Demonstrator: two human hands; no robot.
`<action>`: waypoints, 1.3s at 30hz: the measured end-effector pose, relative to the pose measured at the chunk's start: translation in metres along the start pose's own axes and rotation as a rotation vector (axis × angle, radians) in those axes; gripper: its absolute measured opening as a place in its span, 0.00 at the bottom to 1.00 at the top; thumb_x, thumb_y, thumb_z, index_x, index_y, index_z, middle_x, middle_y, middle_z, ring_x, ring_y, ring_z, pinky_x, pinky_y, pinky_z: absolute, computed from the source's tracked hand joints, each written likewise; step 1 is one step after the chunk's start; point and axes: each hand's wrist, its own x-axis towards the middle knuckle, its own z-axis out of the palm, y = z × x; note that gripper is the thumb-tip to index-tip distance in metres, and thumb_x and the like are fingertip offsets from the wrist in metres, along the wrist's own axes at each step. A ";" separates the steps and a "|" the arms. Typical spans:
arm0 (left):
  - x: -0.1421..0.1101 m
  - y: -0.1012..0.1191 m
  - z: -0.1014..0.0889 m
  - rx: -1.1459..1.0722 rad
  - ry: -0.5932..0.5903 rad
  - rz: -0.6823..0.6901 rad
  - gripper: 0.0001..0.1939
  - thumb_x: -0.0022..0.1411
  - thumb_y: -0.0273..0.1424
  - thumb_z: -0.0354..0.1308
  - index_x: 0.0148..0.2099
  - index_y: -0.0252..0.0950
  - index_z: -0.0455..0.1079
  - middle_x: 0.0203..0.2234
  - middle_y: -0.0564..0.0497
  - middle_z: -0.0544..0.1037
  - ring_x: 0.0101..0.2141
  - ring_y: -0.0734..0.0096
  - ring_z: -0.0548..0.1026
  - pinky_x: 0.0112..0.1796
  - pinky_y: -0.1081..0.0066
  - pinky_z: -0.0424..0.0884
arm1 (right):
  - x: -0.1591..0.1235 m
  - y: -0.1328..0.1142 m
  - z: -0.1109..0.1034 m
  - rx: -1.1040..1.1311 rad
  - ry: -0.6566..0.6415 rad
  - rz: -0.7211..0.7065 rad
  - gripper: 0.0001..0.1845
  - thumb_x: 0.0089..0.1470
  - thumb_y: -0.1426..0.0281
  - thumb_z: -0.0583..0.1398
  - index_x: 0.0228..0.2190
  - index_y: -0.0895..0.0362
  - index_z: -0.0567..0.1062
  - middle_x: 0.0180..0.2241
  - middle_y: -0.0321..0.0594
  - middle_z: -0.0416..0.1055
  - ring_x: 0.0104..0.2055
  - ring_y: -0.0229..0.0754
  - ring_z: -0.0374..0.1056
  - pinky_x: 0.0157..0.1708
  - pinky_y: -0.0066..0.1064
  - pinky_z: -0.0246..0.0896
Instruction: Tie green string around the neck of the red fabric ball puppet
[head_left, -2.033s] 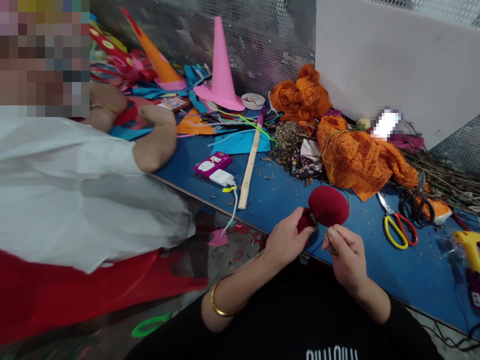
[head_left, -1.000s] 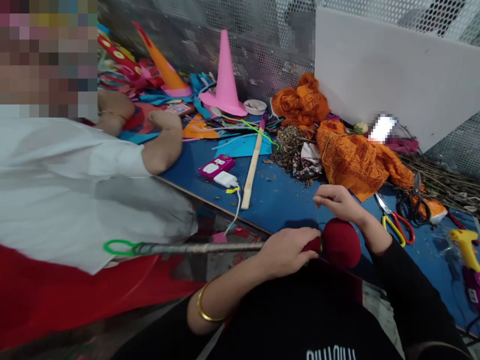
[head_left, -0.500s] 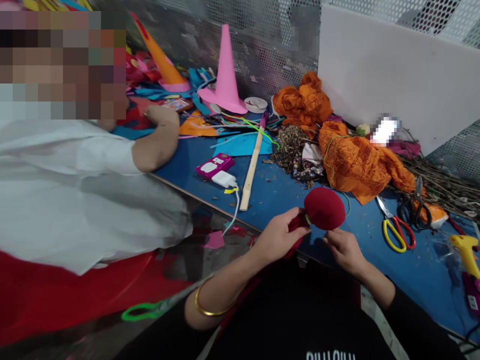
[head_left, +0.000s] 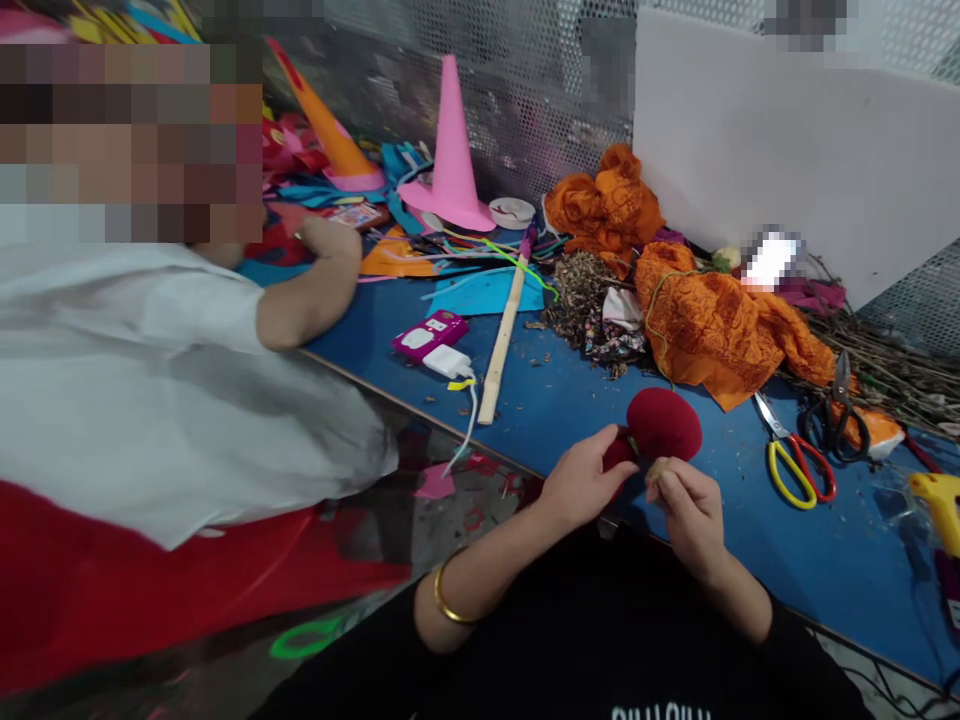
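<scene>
A round, padded ball of dark red cloth (head_left: 664, 424) sits just over the front edge of the blue table. My left hand (head_left: 585, 478) is closed around the gathered red cloth below the ball, thumb and fingers at its neck. A bit of yellow-green string (head_left: 634, 446) shows at that neck. Close by on the right, my right hand (head_left: 686, 508) is pinched, and a thin yellowish piece of the string seems to be at its fingertips. More of this thin string runs from behind the ball up over the orange patterned cloth (head_left: 720, 325).
Scissors with yellow and red handles (head_left: 796, 462) and black scissors (head_left: 844, 415) lie to the right, near a yellow glue gun (head_left: 936, 495). A wooden stick (head_left: 504, 335), a purple power socket (head_left: 431, 335) and a pink cone hat (head_left: 452, 160) are further left. A person in white (head_left: 135, 380) sits at left.
Both hands and the red ball have shifted slightly right and down in view. My right hand has turned, so its pinched thumb and finger now point up near the ball's neck.
</scene>
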 end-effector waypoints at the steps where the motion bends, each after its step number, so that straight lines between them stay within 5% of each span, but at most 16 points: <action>1: -0.001 0.001 0.000 0.012 0.002 -0.004 0.12 0.57 0.32 0.57 0.45 0.39 0.69 0.36 0.51 0.79 0.38 0.64 0.76 0.40 0.68 0.70 | -0.002 0.001 0.000 0.007 0.051 0.064 0.20 0.62 0.62 0.54 0.21 0.57 0.70 0.20 0.34 0.59 0.22 0.36 0.54 0.23 0.29 0.52; 13: 0.000 -0.004 0.005 0.182 0.049 -0.084 0.14 0.61 0.36 0.54 0.49 0.40 0.67 0.35 0.50 0.78 0.34 0.63 0.76 0.34 0.69 0.67 | -0.010 -0.005 0.012 -0.104 0.132 0.155 0.20 0.62 0.64 0.55 0.20 0.57 0.68 0.19 0.32 0.59 0.23 0.35 0.55 0.25 0.28 0.51; 16: 0.002 -0.008 0.001 0.186 0.022 -0.086 0.16 0.61 0.37 0.54 0.50 0.39 0.67 0.33 0.50 0.78 0.33 0.64 0.75 0.35 0.69 0.67 | -0.008 -0.007 0.006 -0.096 0.009 0.100 0.20 0.64 0.65 0.52 0.22 0.56 0.69 0.21 0.34 0.62 0.24 0.36 0.59 0.27 0.29 0.56; 19: 0.004 -0.009 -0.008 0.182 0.004 -0.070 0.16 0.61 0.37 0.54 0.50 0.38 0.67 0.35 0.50 0.78 0.34 0.64 0.74 0.36 0.68 0.67 | -0.006 -0.017 -0.009 -0.127 -0.177 -0.083 0.18 0.65 0.65 0.50 0.26 0.56 0.72 0.31 0.41 0.69 0.39 0.43 0.68 0.40 0.35 0.62; 22: 0.004 -0.010 -0.015 0.206 0.019 -0.072 0.16 0.61 0.38 0.54 0.50 0.38 0.67 0.33 0.50 0.78 0.34 0.63 0.75 0.36 0.68 0.67 | -0.005 -0.028 -0.025 -0.276 -0.248 -0.215 0.16 0.64 0.65 0.51 0.29 0.55 0.73 0.39 0.46 0.69 0.48 0.48 0.66 0.47 0.39 0.61; 28: -0.001 -0.011 -0.014 0.214 -0.045 -0.011 0.18 0.60 0.39 0.56 0.51 0.40 0.68 0.37 0.49 0.79 0.37 0.60 0.77 0.38 0.68 0.69 | 0.013 -0.045 -0.040 -0.556 -0.366 -0.351 0.13 0.63 0.71 0.50 0.29 0.55 0.71 0.22 0.36 0.61 0.24 0.38 0.58 0.24 0.30 0.52; 33: -0.013 0.006 -0.016 0.279 -0.168 0.089 0.10 0.61 0.36 0.54 0.43 0.40 0.69 0.36 0.51 0.79 0.37 0.61 0.76 0.36 0.69 0.67 | 0.057 -0.061 -0.030 -0.600 -0.428 -0.484 0.13 0.63 0.72 0.51 0.27 0.54 0.68 0.23 0.36 0.62 0.24 0.37 0.58 0.25 0.28 0.50; 39: -0.028 0.021 -0.023 0.423 -0.337 0.148 0.09 0.61 0.34 0.54 0.44 0.40 0.70 0.39 0.48 0.80 0.42 0.56 0.77 0.40 0.65 0.68 | 0.103 -0.041 -0.017 -0.539 -0.523 -0.341 0.17 0.63 0.65 0.52 0.23 0.55 0.67 0.24 0.36 0.64 0.27 0.37 0.60 0.29 0.27 0.53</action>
